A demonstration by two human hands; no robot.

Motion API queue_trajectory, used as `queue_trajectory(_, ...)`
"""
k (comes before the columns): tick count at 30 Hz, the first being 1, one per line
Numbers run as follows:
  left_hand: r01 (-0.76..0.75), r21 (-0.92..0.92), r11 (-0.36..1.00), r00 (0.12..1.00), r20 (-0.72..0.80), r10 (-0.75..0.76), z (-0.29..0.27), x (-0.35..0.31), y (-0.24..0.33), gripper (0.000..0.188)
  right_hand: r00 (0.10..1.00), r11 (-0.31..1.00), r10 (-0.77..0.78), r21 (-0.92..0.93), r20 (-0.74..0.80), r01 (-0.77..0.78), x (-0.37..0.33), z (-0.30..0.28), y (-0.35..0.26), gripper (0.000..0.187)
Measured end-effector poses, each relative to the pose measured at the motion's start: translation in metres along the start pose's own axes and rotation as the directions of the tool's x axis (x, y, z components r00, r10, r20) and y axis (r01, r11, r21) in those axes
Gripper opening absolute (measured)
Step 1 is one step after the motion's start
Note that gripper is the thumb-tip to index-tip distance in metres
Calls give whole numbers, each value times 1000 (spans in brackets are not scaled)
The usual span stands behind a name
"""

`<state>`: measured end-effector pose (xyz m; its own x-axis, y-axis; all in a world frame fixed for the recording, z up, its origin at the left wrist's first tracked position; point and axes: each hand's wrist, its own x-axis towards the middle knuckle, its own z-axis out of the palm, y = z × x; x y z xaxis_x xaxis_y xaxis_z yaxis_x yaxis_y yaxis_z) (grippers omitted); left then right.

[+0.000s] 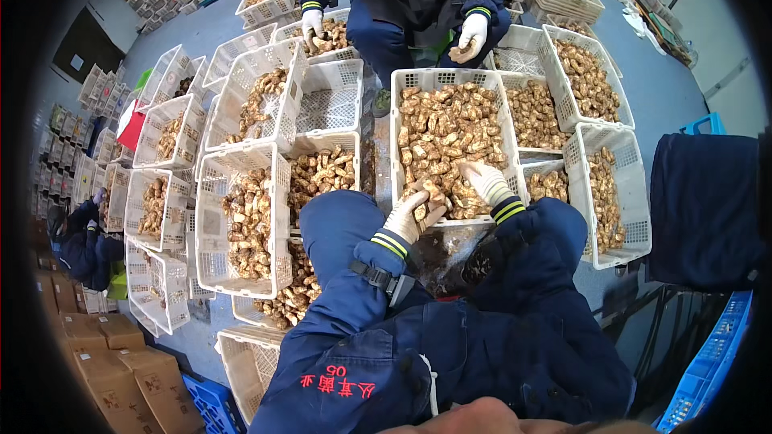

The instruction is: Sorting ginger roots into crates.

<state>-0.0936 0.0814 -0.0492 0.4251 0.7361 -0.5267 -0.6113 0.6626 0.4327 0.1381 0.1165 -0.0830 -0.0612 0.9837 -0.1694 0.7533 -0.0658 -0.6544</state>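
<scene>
My left hand (412, 215), in a white glove, is closed around brown-and-white mushrooms (433, 191) at the near edge of a white plastic crate (396, 124). Over the crate's near right corner, my right hand (486, 183) wears a similar glove. Its fingers stretch out onto the mushroom pile (450, 133), with no separate mushroom visible in its grasp. The crate sits in front of my knees and is filled with mushrooms. Beyond it sits another person, whose gloved hand (472, 34) holds a mushroom (461, 54); the other gloved hand (313, 26) is over a far crate of mushrooms.
White crates with mushrooms stand at my left (203, 229) and right (640, 193). An unfilled crate (330, 100) is at the left. Cardboard boxes (108, 366) lie near the lower left. A dark cloth (704, 209) hangs at the right. Another person (84, 245) crouches far left.
</scene>
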Motion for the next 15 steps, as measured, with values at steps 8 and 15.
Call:
queue_trajectory(8, -38, -61, 997, 988, 149, 46, -10, 20, -8, 35, 919, 698, 337, -709, 205, -98, -1, 33, 19, 25)
queue_trajectory(15, -91, 21, 996, 984, 152, 87, -9, 10, -4, 35, 926, 968, 222, 44, 305, -247, -8, 9, 11, 53)
